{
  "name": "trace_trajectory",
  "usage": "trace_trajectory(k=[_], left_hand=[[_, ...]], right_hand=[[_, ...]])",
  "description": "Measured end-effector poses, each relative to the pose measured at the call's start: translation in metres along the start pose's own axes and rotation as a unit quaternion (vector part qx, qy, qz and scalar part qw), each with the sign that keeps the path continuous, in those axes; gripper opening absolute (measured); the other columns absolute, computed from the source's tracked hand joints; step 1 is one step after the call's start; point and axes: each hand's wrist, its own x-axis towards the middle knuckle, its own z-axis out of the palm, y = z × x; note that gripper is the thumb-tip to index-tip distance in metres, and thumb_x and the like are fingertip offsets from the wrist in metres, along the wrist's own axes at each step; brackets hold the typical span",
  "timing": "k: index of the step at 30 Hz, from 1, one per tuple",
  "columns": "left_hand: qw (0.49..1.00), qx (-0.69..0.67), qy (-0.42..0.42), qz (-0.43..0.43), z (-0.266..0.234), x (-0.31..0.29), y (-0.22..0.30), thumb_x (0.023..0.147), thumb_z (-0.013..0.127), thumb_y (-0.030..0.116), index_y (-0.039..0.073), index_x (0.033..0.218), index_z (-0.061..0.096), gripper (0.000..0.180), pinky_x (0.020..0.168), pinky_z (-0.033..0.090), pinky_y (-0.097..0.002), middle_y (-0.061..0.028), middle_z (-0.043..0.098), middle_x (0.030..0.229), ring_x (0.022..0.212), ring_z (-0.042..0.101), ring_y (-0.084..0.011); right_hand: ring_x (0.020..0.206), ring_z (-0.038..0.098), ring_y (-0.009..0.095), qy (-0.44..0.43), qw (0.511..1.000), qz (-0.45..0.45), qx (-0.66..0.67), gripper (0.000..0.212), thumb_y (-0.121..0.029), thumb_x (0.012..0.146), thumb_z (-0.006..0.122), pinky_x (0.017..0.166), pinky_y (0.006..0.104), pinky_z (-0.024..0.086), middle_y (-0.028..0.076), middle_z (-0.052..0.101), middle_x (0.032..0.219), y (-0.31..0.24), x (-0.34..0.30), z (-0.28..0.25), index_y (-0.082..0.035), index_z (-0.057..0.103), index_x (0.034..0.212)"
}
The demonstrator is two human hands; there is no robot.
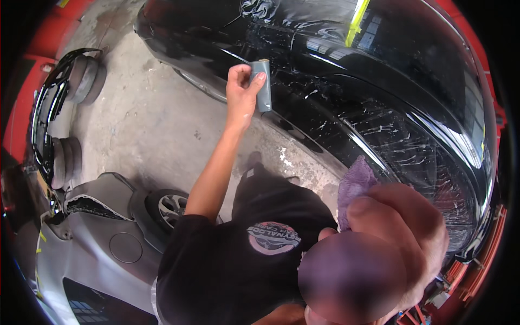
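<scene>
Well below and left of the left hand's grip sits a grey car point(95, 244). The left hand point(242, 89) clasps a grey block point(263, 84), thumb on its face. Right of that grip spreads a black car point(360, 67); whether the block touches it, I can't tell. Lower right, a purple cloth point(355, 187) pokes up from the right hand's point(398, 225) closed fingers.

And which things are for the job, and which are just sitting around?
For the job, it seems:
- grey block, in the left hand
- purple cloth, in the right hand
- black car, beside the block

Just around:
- grey car
- long black car part, at the far left
</scene>
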Motion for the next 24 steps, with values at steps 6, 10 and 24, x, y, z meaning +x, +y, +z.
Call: trace_trajectory(k=[6,10,24], left_hand=[[0.984,0.128,0.006,0.126,0.035,0.043,-0.014,0.095,0.090,0.013,0.003,0.136,0.063,0.050,0.092,0.057,-0.0374,-0.0144,0.073,0.118,0.105,0.070,-0.0212],[0.932,0.277,0.073,0.224,0.047,0.076,-0.032,0.091,0.091,0.019,0.006,0.136,0.071,0.051,0.097,0.055,-0.0473,-0.0188,0.069,0.122,0.110,0.068,-0.0393],[0.805,0.501,0.207,0.240,0.029,0.150,-0.043,0.098,0.081,0.022,0.012,0.136,0.078,0.039,0.093,0.050,-0.0525,-0.0180,0.062,0.118,0.110,0.063,-0.0395]], right_hand=[[0.099,0.071,0.034,0.025,0.980,-0.150,-0.131,0.043,-0.027,0.087,0.087,0.079,0.0408,0.062,0.018,0.069,0.116,0.018,0.047,0.029,-0.002,0.074,0.119],[0.106,0.070,0.032,-0.058,0.914,-0.329,-0.229,0.041,-0.018,0.091,0.083,0.081,0.0461,0.063,0.011,0.071,0.119,0.168,0.144,0.074,-0.021,0.077,0.132],[0.104,0.068,0.031,-0.130,0.838,-0.384,-0.366,0.026,-0.015,0.097,0.069,0.085,0.0468,0.059,0.012,0.070,0.111,0.316,0.186,0.148,-0.011,0.075,0.122]])
